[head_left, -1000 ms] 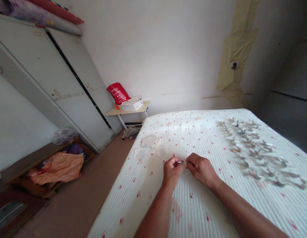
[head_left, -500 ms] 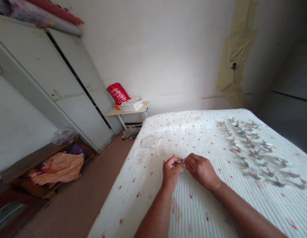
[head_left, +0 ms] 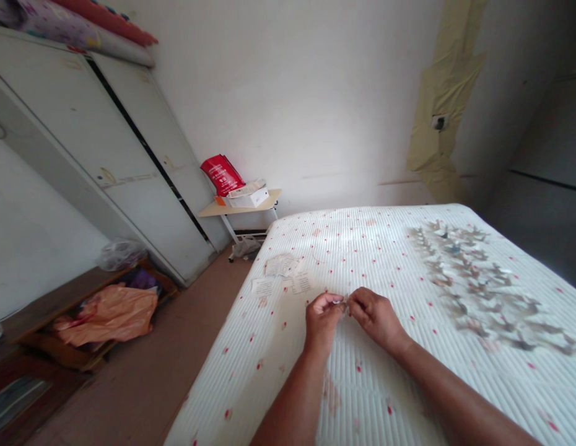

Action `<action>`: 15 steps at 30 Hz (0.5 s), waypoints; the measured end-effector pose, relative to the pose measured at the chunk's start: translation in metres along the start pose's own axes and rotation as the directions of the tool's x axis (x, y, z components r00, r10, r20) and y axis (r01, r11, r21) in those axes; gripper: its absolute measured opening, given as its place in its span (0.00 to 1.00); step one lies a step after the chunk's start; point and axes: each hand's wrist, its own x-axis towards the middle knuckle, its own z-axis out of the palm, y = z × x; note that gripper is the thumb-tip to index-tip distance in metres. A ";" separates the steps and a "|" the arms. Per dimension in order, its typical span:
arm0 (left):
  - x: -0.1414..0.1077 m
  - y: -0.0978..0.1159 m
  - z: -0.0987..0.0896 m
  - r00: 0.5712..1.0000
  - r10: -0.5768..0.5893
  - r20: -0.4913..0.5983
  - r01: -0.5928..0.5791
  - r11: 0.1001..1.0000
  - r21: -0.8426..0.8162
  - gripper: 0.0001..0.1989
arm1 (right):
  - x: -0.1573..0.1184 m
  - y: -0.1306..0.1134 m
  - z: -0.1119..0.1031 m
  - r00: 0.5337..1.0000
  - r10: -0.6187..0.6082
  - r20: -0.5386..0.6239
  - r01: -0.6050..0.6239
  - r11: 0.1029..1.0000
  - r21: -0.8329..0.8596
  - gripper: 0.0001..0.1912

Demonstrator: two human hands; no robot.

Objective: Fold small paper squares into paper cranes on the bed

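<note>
The left hand [head_left: 322, 319] and the right hand [head_left: 376, 319] are meeting above a white ribbed bed cover [head_left: 251, 378] dotted in red; the fingertips of both are closing on a small pale piece [head_left: 344, 305], too blurred to identify, which is sitting between the hands; the left hand is curling nearly shut around it, and the right hand is pinching it from the other side; close fingertip handling of the piece appears to be the step in hand, and the next move appears to call for the same fine pinch rather than a full grip; printed paper slips [head_left: 282, 265] are lying on the cover just beyond the left hand; rows of small folded grey-and-white pieces [head_left: 474, 279] are spreading across the cover to the right of the right hand; a small table [head_left: 236, 211] carrying a red bag [head_left: 222, 174] and a white box [head_left: 248, 197] is standing well beyond the hands.
</note>
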 end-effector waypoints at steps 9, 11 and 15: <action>-0.001 -0.001 0.003 0.997 -0.069 -0.041 0.064 0.992 -0.112 0.08 | 0.001 -0.001 0.001 0.998 0.061 -0.013 -0.060 0.996 0.060 0.11; 0.000 -0.002 0.002 0.996 -0.073 -0.041 0.067 0.990 -0.127 0.07 | 0.000 -0.001 0.001 0.998 0.059 -0.014 -0.058 0.997 0.060 0.11; 0.003 -0.003 0.002 0.997 -0.067 -0.034 0.061 0.986 -0.158 0.08 | -0.001 -0.003 0.002 0.999 0.027 -0.027 -0.026 0.999 0.039 0.11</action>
